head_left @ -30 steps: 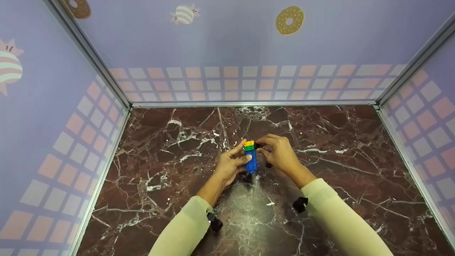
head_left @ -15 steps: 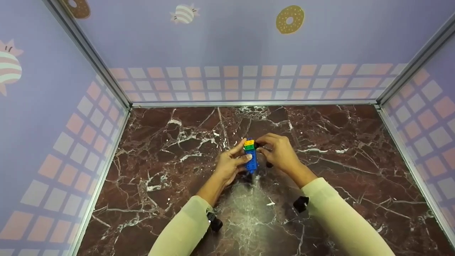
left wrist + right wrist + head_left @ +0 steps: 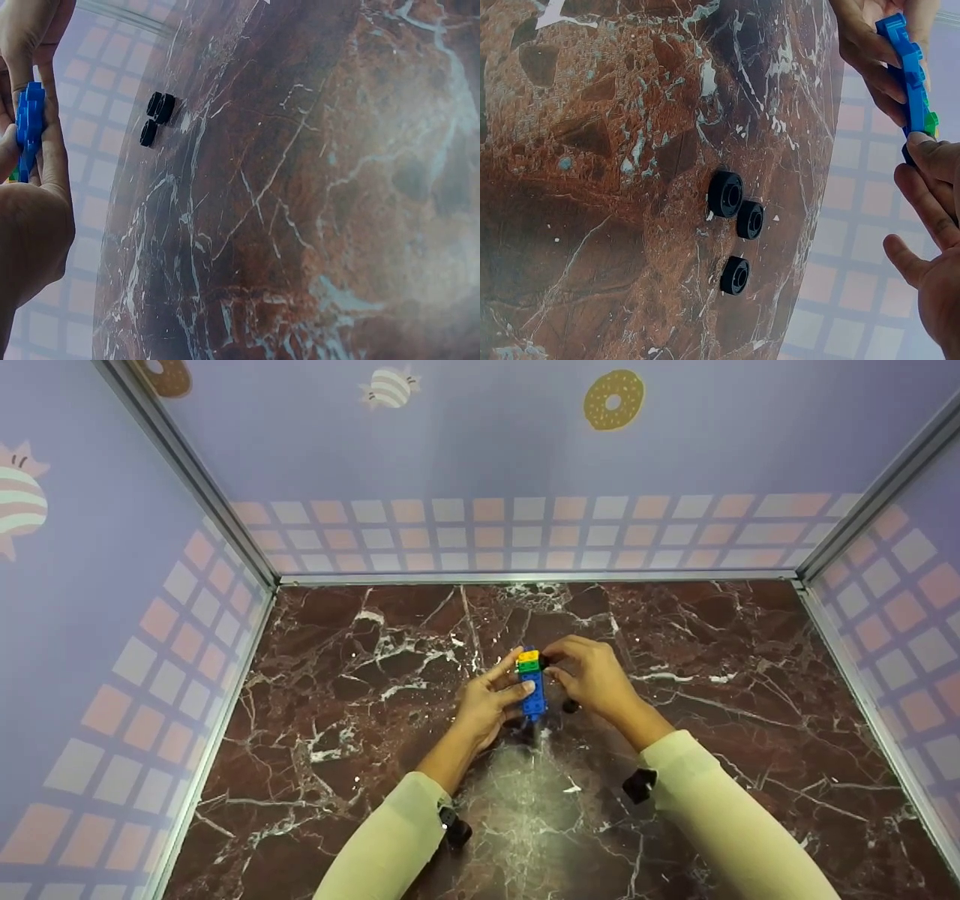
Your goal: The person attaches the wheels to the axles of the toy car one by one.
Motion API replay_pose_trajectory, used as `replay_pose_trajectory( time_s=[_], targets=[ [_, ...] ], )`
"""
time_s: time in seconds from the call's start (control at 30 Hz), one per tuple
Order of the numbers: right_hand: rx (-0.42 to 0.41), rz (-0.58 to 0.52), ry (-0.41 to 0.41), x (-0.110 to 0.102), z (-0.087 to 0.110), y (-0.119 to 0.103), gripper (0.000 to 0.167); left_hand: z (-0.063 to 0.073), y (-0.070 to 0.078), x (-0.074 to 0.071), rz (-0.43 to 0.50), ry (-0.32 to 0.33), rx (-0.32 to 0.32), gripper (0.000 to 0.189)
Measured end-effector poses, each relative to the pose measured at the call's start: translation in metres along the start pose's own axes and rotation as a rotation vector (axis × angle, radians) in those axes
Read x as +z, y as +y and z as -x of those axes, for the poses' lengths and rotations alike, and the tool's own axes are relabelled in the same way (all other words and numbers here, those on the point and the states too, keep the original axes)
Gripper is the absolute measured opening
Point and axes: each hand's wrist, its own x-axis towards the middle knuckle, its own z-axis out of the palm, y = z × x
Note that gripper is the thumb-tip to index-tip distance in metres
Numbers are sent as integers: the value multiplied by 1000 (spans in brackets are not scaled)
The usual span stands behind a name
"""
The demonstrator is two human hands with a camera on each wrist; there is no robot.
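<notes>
My left hand (image 3: 480, 709) grips a long toy vehicle of plastic building blocks, its blue base (image 3: 533, 701) held between thumb and fingers above the table. Near its far end a yellow block (image 3: 529, 656) sits against a green block (image 3: 529, 666). My right hand (image 3: 596, 675) pinches a small black wheel (image 3: 544, 662) at the vehicle's right side, by the green and yellow blocks. Fingers mostly cover that wheel, and whether it is fixed on cannot be seen. In the right wrist view, blue studs (image 3: 913, 64) show along the base.
Three loose black wheels lie on the table beneath the hands: a larger one (image 3: 726, 194), a smaller one (image 3: 750, 220) beside it, and another (image 3: 735, 275) apart. The dark red marbled table (image 3: 375, 660) is bounded by a patterned back wall (image 3: 487, 450) and side walls.
Both hands and the vehicle have shifted very slightly away and to the right. The left hand's grip on the vehicle and the right hand's pinch on the wheel stay the same.
</notes>
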Motion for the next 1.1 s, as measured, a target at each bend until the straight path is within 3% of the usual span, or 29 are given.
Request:
replay_pose_trajectory(
  time_s=[0.33,1.1],
  targets=[
    [-10,-5,2,1,0,1,26,1,0,1,36,3,3,73],
    [-5,11,-21,-5,1,9,30,0,4,0,7,-3,15,72]
  ],
)
